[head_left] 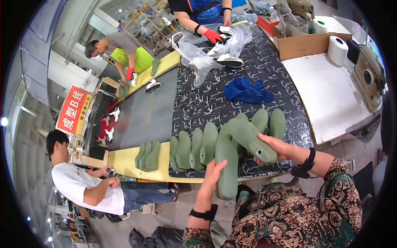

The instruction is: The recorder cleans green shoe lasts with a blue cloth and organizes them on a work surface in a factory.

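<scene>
My left hand (213, 173) is wrapped around the side of a green shoe last (227, 175), which hangs lengthwise over the table's near edge. My right hand (275, 148) grips a second green shoe last (247, 134) by its heel end, where a round hole shows; its toe points up and left. The two lasts overlap near their upper ends. To the left, several green lasts (196, 149) stand in a row on the dark patterned cover (198, 99). More lasts (278, 124) stand just beyond my right hand, partly hidden by the one I hold.
A blue cloth (248, 91) lies mid-table. Three lasts (148, 156) stand on the yellow edge at left. Across the table, a person's red-gloved hand (214, 36) handles shoes near plastic bags (194, 58). Two other people work at left. A thread cone (338, 51) stands on the right-hand white table.
</scene>
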{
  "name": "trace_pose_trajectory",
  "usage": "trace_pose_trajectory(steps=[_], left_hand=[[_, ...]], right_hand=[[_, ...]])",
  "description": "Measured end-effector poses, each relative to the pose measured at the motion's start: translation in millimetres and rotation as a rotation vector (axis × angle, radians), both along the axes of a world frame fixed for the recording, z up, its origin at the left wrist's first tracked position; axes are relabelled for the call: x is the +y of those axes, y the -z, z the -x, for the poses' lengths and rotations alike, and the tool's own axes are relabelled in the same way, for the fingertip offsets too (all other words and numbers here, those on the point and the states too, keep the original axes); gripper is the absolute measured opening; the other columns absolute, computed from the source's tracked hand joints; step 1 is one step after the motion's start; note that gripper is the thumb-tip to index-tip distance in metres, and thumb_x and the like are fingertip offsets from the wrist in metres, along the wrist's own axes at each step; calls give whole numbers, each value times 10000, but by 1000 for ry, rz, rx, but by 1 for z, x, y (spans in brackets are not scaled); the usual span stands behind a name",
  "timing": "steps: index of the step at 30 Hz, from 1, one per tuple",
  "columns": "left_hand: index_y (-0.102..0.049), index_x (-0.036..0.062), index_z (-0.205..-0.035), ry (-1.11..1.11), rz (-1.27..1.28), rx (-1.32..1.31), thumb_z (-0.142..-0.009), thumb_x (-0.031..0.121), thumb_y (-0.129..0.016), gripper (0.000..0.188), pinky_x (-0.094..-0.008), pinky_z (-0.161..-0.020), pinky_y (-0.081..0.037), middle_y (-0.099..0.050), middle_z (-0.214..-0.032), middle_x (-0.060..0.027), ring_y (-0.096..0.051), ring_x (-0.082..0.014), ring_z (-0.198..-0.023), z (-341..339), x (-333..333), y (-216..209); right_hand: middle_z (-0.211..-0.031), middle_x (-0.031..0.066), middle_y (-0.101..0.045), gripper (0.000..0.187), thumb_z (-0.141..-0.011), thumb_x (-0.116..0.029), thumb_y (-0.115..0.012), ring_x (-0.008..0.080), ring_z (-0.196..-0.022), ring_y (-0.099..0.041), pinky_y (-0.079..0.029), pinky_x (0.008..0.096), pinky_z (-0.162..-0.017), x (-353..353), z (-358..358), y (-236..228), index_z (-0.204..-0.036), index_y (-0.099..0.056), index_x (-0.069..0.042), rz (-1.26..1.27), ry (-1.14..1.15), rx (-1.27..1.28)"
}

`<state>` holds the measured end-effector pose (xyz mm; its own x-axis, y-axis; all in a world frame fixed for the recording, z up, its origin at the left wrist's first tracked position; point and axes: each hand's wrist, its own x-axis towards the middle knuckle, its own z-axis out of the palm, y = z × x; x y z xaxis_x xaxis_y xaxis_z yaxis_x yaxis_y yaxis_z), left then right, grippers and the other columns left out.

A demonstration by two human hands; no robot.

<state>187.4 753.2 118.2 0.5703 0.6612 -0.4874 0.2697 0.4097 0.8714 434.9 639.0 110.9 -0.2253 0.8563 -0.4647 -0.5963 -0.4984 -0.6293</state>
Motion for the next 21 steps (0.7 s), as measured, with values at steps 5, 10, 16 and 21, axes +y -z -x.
trace_pose_trajectory(steps=[5, 10, 16, 21], left_hand=[[-568, -63, -1071, 1, -313, 349, -746, 333, -667, 521, -350, -725, -490, -628, -973, -156, -614, -227, -841, -38, 106, -24], [-574, -48, -1082, 230, -480, 528, -675, 441, -687, 646, -362, -769, -492, -638, -994, -188, -632, -275, -896, -66, 235, -5], [-534, 49, -1178, 483, -939, 740, -824, 494, -508, 570, -454, -892, -425, -592, -1083, -243, -556, -368, -1049, -109, 316, 49], [-533, -44, -1139, 442, -894, 627, -801, 591, -501, 720, -527, -915, -385, -169, -1415, -297, -405, -535, -1111, -109, 305, 79]], right_hand=[[-878, 167, -620, 591, -919, -553, -329, 250, -750, -638, -551, 362, -646, 72, -6, 5, -1097, -506, -18, 46, 39, 60], [-897, 169, -619, 622, -900, -587, -338, 277, -777, -638, -554, 373, -663, 164, 6, 30, -1090, -519, -24, 63, 121, -1], [-827, 167, -658, 677, -895, -611, -293, 272, -722, -660, -552, 358, -584, 262, 6, 79, -1047, -594, -24, 306, -119, -226], [-629, 118, -624, 253, -805, -288, -556, 331, -620, -619, -493, 438, -629, 274, 1, 77, -774, -614, -43, -220, -31, -1735]])
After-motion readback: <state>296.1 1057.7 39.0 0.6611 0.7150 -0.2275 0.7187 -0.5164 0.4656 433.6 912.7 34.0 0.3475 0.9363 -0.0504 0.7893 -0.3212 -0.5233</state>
